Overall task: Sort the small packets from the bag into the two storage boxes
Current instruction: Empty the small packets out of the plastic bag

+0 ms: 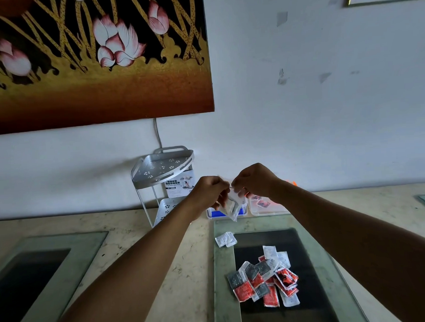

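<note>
Both my hands are raised together near the wall, pinching the top of a clear plastic bag point(233, 205) that hangs between them. My left hand point(209, 190) grips its left edge and my right hand point(253, 181) grips its right edge. Behind and below the bag stand two clear storage boxes: the left box point(215, 213) with a blue bottom, and the right box point(269, 207) holding red packets. A heap of red, grey and white packets point(265, 279) lies on the glass panel near me. Two white packets point(226, 239) lie apart, farther back.
A silver metal corner rack point(162, 172) with a product label stands against the wall, left of the boxes. The counter is pale marble with glass panels point(223, 270) set over dark openings on the left and right. A large flower painting point(92, 56) hangs above.
</note>
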The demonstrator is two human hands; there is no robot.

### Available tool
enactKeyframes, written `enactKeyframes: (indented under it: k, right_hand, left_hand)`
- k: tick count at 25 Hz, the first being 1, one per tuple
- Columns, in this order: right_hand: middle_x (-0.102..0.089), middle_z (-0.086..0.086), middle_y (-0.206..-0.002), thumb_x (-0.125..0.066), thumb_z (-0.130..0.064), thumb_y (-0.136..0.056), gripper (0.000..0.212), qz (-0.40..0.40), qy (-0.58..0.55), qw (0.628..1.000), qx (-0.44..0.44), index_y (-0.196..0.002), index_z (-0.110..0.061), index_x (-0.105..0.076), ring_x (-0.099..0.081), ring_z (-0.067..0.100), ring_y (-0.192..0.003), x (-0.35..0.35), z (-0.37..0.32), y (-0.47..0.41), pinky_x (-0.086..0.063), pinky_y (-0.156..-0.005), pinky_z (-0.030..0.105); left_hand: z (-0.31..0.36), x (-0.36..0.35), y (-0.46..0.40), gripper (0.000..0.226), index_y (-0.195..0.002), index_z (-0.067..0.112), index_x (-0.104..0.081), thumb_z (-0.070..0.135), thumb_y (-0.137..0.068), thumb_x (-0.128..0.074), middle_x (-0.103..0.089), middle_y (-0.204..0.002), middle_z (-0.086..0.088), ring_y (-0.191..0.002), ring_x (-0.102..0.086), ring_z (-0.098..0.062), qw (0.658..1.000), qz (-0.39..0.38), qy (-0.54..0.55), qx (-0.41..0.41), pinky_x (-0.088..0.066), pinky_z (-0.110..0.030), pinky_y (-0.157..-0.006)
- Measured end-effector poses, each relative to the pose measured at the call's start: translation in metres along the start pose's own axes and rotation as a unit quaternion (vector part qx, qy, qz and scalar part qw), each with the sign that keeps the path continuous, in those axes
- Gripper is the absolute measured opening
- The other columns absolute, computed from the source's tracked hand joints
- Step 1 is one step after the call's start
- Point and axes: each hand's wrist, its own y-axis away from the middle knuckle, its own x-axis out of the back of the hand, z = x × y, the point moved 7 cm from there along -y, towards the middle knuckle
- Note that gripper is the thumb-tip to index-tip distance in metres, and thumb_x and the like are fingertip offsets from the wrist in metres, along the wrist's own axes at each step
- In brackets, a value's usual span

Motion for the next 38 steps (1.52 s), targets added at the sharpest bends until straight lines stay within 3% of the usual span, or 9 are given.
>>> enactKeyframes:
  k: [5, 10, 20, 24, 28, 31, 33, 36, 38]
  right_hand:
    - [-0.074, 0.011, -0.065, -0.065, -0.009, -0.085, 0.018, 0.074, 0.038, 0.996, -0.011, -0.068, -0.006, -0.072, -0.071, 0.021, -0.057, 0.011, 0.011, -0.009, -0.043, -0.040, 0.016]
    - [-0.074, 0.007, -0.063, -0.069, -0.014, -0.086, 0.017, 0.101, 0.060, 0.993, -0.003, -0.071, -0.007, -0.072, -0.073, 0.017, -0.057, 0.009, 0.019, -0.016, -0.056, -0.054, 0.025]
    - [-0.075, 0.009, -0.066, -0.066, -0.016, -0.084, 0.017, 0.084, 0.023, 0.995, -0.046, -0.077, -0.002, -0.073, -0.075, 0.021, -0.060, -0.009, 0.046, -0.036, -0.058, -0.052, 0.027]
    - [-0.075, 0.011, -0.066, -0.066, -0.018, -0.085, 0.019, 0.066, 0.017, 0.996, -0.053, -0.072, -0.006, -0.072, -0.076, 0.026, -0.065, -0.023, 0.058, -0.049, -0.063, -0.066, 0.037]
    - [-0.076, 0.010, -0.067, -0.065, -0.019, -0.085, 0.019, 0.061, 0.009, 0.997, -0.057, -0.072, -0.007, -0.072, -0.076, 0.023, -0.063, -0.032, 0.064, -0.066, -0.064, -0.067, 0.035]
    - [-0.076, 0.013, -0.072, -0.065, -0.016, -0.087, 0.018, 0.049, -0.045, 0.995, -0.068, -0.076, -0.004, -0.072, -0.075, 0.021, -0.061, -0.039, 0.068, -0.081, -0.063, -0.064, 0.034]
    - [-0.075, 0.013, -0.070, -0.064, -0.013, -0.086, 0.018, 0.034, -0.080, 0.994, -0.067, -0.076, -0.001, -0.073, -0.073, 0.021, -0.058, -0.045, 0.071, -0.092, -0.062, -0.059, 0.032]
    - [-0.073, 0.018, -0.071, -0.063, -0.011, -0.085, 0.018, 0.027, -0.122, 0.990, -0.071, -0.074, 0.000, -0.072, -0.070, 0.022, -0.054, -0.049, 0.081, -0.111, -0.059, -0.058, 0.033]
    - [-0.071, 0.019, -0.074, -0.061, -0.011, -0.088, 0.019, 0.033, -0.153, 0.983, -0.092, -0.080, 0.002, -0.072, -0.067, 0.021, -0.050, -0.052, 0.097, -0.127, -0.056, -0.054, 0.032]
  left_hand:
    - [-0.003, 0.008, 0.003, 0.029, -0.066, 0.002, -0.063, 0.017, -0.090, -0.054, -0.060, -0.051, -0.011, -0.038, -0.049, -0.015, 0.996, 0.026, -0.079, 0.022, -0.043, -0.027, -0.050]
    - [-0.016, 0.020, -0.002, 0.031, -0.060, 0.006, -0.064, 0.023, -0.084, -0.056, -0.060, -0.048, -0.007, -0.045, -0.050, -0.019, 0.992, 0.056, -0.109, 0.037, -0.041, -0.031, -0.057]
    - [-0.042, 0.013, -0.020, 0.029, -0.074, 0.002, -0.066, 0.024, -0.090, -0.057, -0.061, -0.051, -0.007, -0.046, -0.053, -0.019, 0.995, 0.042, -0.066, 0.068, -0.042, -0.030, -0.052]
    - [-0.063, 0.006, -0.033, 0.025, -0.092, 0.009, -0.061, 0.034, -0.093, -0.063, -0.064, -0.077, -0.011, -0.064, -0.061, -0.017, 0.997, 0.039, -0.011, 0.072, -0.047, -0.030, -0.054]
    - [-0.091, -0.006, -0.036, 0.074, -0.128, 0.025, -0.043, 0.050, -0.072, -0.084, -0.057, -0.119, -0.002, -0.105, -0.059, -0.010, 0.998, 0.008, -0.037, 0.039, -0.050, -0.023, -0.076]
    - [-0.115, -0.017, -0.052, 0.094, -0.130, 0.041, -0.031, 0.050, -0.058, -0.090, -0.046, -0.136, 0.003, -0.126, -0.045, -0.011, 0.996, -0.003, -0.089, 0.022, -0.043, -0.034, -0.101]
    - [-0.133, -0.020, -0.075, 0.085, -0.125, 0.036, -0.043, 0.054, -0.057, -0.090, -0.060, -0.130, -0.001, -0.122, -0.057, -0.020, 0.995, 0.013, -0.096, 0.026, -0.048, -0.044, -0.103]
    - [-0.136, -0.019, -0.091, 0.041, -0.092, 0.029, -0.066, 0.047, -0.059, -0.082, -0.071, -0.092, 0.007, -0.088, -0.066, -0.016, 0.993, 0.053, -0.101, 0.018, -0.054, -0.035, -0.080]
    - [-0.142, -0.018, -0.103, 0.034, -0.089, 0.028, -0.069, 0.044, -0.061, -0.080, -0.070, -0.085, 0.005, -0.080, -0.069, -0.019, 0.995, 0.060, -0.077, 0.025, -0.059, -0.039, -0.075]
